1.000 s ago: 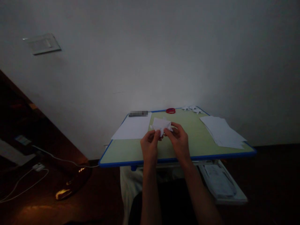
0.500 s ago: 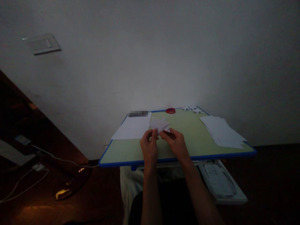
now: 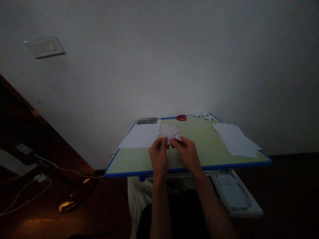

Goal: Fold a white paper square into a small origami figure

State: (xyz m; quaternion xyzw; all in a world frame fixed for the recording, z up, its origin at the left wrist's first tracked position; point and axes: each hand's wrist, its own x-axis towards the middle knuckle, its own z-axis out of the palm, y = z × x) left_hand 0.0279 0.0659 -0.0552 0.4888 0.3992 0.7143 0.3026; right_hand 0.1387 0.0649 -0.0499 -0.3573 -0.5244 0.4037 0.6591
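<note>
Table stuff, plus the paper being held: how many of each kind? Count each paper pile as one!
Held folded paper: 1
Folded-paper cluster: 1
Left flat paper and right flat paper: 2
Red-handled scissors: 1
Dark blurred thing: 1
Total: 6

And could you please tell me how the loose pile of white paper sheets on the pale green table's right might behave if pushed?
The loose pile of white paper sheets would probably slide apart, since its edges lie staggered. The sheets look thin and flat, so one would likely sag if lifted by a corner.
</note>
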